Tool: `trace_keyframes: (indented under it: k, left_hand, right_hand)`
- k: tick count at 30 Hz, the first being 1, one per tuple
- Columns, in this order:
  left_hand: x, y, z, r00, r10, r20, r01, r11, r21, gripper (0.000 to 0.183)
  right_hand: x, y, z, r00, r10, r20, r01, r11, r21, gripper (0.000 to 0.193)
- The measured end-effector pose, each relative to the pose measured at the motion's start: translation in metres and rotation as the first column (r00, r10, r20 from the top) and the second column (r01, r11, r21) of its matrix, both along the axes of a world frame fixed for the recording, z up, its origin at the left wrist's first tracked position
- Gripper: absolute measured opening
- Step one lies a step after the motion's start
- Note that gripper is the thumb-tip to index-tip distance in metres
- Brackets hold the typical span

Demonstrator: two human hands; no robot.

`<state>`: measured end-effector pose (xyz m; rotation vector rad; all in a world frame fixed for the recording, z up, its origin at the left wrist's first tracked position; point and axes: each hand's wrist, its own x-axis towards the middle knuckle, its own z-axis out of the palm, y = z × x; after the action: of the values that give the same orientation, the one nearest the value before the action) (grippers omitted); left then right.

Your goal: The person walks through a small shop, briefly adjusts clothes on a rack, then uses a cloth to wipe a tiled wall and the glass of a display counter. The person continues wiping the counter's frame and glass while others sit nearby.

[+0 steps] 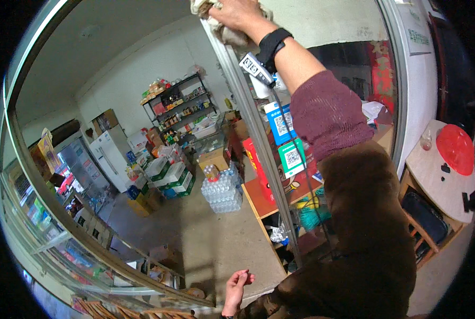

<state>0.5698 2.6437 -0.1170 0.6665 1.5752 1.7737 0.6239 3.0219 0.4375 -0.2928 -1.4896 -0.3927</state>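
Observation:
High up, my right hand (241, 15) is closed on a crumpled whitish-grey cloth (232, 36). It presses the cloth at the top of a metal window frame post (248, 111). A black wristband (274, 45) goes round that wrist, with a small grey device (257, 69) and a dark cable hanging from it. My left hand (237, 288) is low in the middle, its fingers loosely curled with nothing visible in them. It hangs apart from the post, in front of the floor.
Behind the post stands a wooden counter (267, 204) with blue and green code cards (292, 158). Stacked water bottles (221, 192), cartons (172, 178) and a loaded shelf (180, 103) are further in. At right, a round-ended table (434, 175) holds a red helmet-like object (455, 150).

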Motion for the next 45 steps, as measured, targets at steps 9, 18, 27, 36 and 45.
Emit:
trace_keyframes:
  k: [9, 18, 27, 36, 45]
  left_hand:
    - [0.015, 0.056, 0.001, 0.998, -0.048, -0.032, 0.046, 0.997, -0.069, 0.025]
    - [0.061, 0.154, 0.003, 0.979, -0.190, -0.076, 0.181, 0.978, -0.104, 0.023]
    - [0.093, 0.213, -0.008, 0.993, -0.111, 0.040, 0.114, 0.990, -0.077, 0.019]
    - [0.117, 0.255, 0.004, 0.997, -0.072, 0.000, 0.071, 0.984, -0.164, 0.022]
    - [0.086, 0.278, 0.028, 0.988, -0.108, -0.111, 0.101, 0.993, -0.069, 0.024]
  right_hand:
    - [0.012, 0.011, -0.109, 0.994, -0.093, 0.059, 0.080, 0.979, 0.186, 0.047]
    - [0.064, 0.095, -0.056, 0.987, -0.155, -0.033, 0.158, 0.980, 0.121, 0.033]
    - [0.203, 0.184, -0.046, 0.980, 0.145, -0.134, -0.134, 0.987, 0.091, 0.015]
    - [0.281, 0.387, -0.068, 0.960, -0.148, -0.238, 0.179, 0.978, 0.111, 0.030]
    - [0.371, 0.543, -0.208, 0.903, -0.370, -0.220, 0.318, 0.918, -0.239, 0.033]
